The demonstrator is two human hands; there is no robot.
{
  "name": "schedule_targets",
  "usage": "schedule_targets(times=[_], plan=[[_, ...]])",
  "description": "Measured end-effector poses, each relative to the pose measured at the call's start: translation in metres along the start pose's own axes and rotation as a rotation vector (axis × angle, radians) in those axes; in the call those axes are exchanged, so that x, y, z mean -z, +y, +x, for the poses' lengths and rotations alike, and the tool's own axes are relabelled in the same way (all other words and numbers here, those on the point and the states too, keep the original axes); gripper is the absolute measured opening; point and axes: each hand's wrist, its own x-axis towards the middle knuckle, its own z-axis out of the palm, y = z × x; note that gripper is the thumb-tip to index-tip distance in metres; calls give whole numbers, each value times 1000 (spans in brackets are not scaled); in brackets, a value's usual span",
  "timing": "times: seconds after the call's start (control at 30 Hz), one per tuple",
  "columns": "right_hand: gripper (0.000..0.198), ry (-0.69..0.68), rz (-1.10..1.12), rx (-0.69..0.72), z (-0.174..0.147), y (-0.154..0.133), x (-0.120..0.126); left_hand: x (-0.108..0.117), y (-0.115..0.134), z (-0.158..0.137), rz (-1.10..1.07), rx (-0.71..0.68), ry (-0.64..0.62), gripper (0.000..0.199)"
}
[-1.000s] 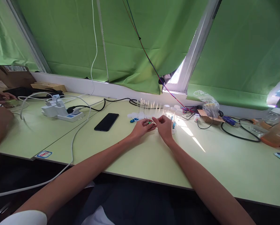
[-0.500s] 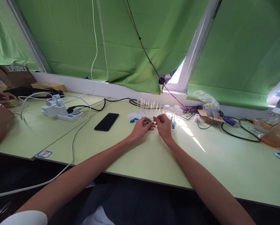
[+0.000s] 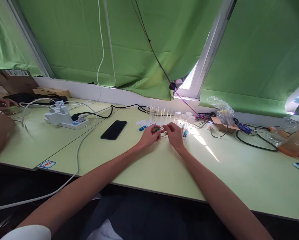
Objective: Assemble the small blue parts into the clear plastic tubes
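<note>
Left hand: your left hand (image 3: 150, 136), at the centre of the frame, has a narrow grip, thumb and fingers closed around a small green piece (image 3: 158, 129).
Right hand: your right hand (image 3: 175, 135), just right of centre, has its fingertips drawn close together beside the green piece; what they pinch, if anything, is too small for you to tell.
Green piece: it sits at your left fingertips, in the middle of the frame, with a thin dark wire (image 3: 153, 120) rising near it.
Tubes: slim clear tubes (image 3: 162, 112) stand upright behind your hands; glare keeps you from telling what is in them.
Jars: white-topped jars (image 3: 184, 116) cluster right of centre, their contents hidden from you.
Blue pieces: a few small blue pieces (image 3: 142, 128) lie on the table (image 3: 139, 166), just left of your left hand.
Carton: right of centre you see an open carton (image 3: 226, 127), with a clear bag (image 3: 223, 108) rising from it; something yellowish shows through the plastic.
Bottle: at the right edge, an orange bottle (image 3: 296, 141) leans; you cannot tell whether liquid or plastic gives its colour.
Phone: a black phone (image 3: 113, 130) lies flat, left of your hands.
</note>
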Motion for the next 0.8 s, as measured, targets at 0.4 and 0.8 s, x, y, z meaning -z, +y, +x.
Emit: schedule_targets(times=[0.4,0.8], plan=[[40,-50,-51,27,1,1,2,5,0,3,14,-4,9,29],[38,-63,-57,9,2,-6,3,4,-2,2,135,-93,21,22]])
